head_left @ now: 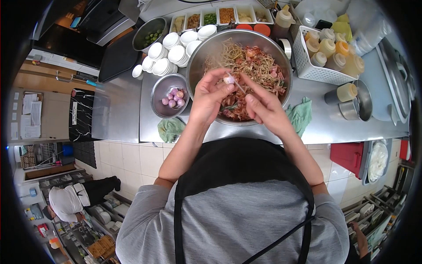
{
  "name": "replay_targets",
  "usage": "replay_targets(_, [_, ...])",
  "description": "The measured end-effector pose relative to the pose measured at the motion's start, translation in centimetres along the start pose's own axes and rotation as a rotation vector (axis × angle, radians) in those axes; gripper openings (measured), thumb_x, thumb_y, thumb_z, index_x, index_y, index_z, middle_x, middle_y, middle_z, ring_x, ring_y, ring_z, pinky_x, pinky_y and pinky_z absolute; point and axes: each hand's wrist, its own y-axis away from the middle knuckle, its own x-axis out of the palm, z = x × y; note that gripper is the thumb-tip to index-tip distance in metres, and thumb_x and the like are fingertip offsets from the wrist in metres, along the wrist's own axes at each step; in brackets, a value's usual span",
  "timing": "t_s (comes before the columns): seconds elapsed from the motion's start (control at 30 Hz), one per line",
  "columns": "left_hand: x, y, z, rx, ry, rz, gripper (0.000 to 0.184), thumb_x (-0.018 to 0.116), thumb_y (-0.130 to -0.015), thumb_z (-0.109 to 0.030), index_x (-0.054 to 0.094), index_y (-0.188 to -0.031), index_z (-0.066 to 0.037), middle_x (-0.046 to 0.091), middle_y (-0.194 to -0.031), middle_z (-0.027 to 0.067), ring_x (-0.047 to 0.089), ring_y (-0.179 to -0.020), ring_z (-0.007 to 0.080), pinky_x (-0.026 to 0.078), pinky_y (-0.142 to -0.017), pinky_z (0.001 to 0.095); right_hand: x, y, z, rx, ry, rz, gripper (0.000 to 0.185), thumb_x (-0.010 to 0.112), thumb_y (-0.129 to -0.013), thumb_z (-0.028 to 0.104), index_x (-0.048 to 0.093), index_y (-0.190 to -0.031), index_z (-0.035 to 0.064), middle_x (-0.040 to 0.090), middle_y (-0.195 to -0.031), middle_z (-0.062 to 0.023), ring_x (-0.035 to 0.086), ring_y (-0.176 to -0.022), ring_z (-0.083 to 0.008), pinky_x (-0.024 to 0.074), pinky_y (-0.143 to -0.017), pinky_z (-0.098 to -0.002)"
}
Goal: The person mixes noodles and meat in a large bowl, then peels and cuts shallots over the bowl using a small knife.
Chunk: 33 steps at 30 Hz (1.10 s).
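A steel counter (114, 114) in a kitchen, seen from above by the person working at it. In the middle sits a large metal bowl (197, 66) heaped with reddish peels and stringy, root-like trimmings (263, 66). Just left of it, a smaller metal bowl (158, 91) holds peeled purple onions (173, 97). Beyond that one are stacks of small white dishes (177, 55) and a metal pot (143, 33) of round green fruit (154, 38). White containers (202, 20) of ingredients line the back, with two orange-red lids (262, 30) before them. To the right, a white basket (323, 78) is packed with squeeze bottles (327, 47). Green cloths lie on the near edge, one on the left (171, 130), one on the right (301, 115). Behind, at lower left, another person (70, 200) in a white top bends over.

Both forearms reach forward and meet over the large bowl, hiding some of its contents. The left hand (211, 94) pinches a small onion (228, 79) between thumb and fingers, above the peels. The right hand (266, 108) grips a small knife (238, 86), index finger extended, its thin blade against the onion; the handle is hidden.
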Motion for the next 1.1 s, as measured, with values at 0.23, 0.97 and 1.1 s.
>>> replay_targets(0.23, [0.1, -0.2, 0.6, 0.07, 0.126, -0.014, 0.028, 0.054, -0.076, 0.006, 0.048, -0.101, -0.002, 0.053, -0.101, 0.0098, 0.053, -0.094, 0.0171, 0.043, -0.081, 0.0277, -0.6, -0.3, -1.3, 0.028, -0.058, -0.087, 0.036, 0.039, -0.09, 0.016, 0.038, -0.127, 0.0133, 0.039, -0.056, 0.0032, 0.033, -0.046, -0.0025, 0.0277, -0.041, -0.0152])
replay_targets(0.97, [0.0, 0.7, -0.9, 0.02, -0.242, 0.041, 0.027, 0.055, -0.078, -0.001, 0.053, -0.105, 0.002, 0.057, -0.099, 0.0078, 0.054, -0.089, 0.0129, 0.044, -0.076, 0.025, -0.3, 0.2, 0.2, -0.086, 0.079, 0.087, 0.043, 0.04, -0.089, 0.016, 0.03, -0.131, 0.0147, 0.038, -0.055, 0.0041, 0.034, -0.047, -0.0026, 0.0281, -0.042, -0.0158])
replay_targets(1.1, [-0.1, 0.6, -0.7, -0.014, -0.114, 0.065, 0.025, 0.054, -0.08, -0.005, 0.054, -0.104, 0.002, 0.055, -0.105, 0.0104, 0.054, -0.091, 0.0151, 0.044, -0.078, 0.0273, -0.7, 0.5, 0.9, 0.019, 0.023, 0.091, 0.042, 0.045, -0.086, 0.012, 0.037, -0.128, 0.012, 0.036, -0.057, 0.0048, 0.035, -0.051, -0.0041, 0.0324, -0.048, -0.0188])
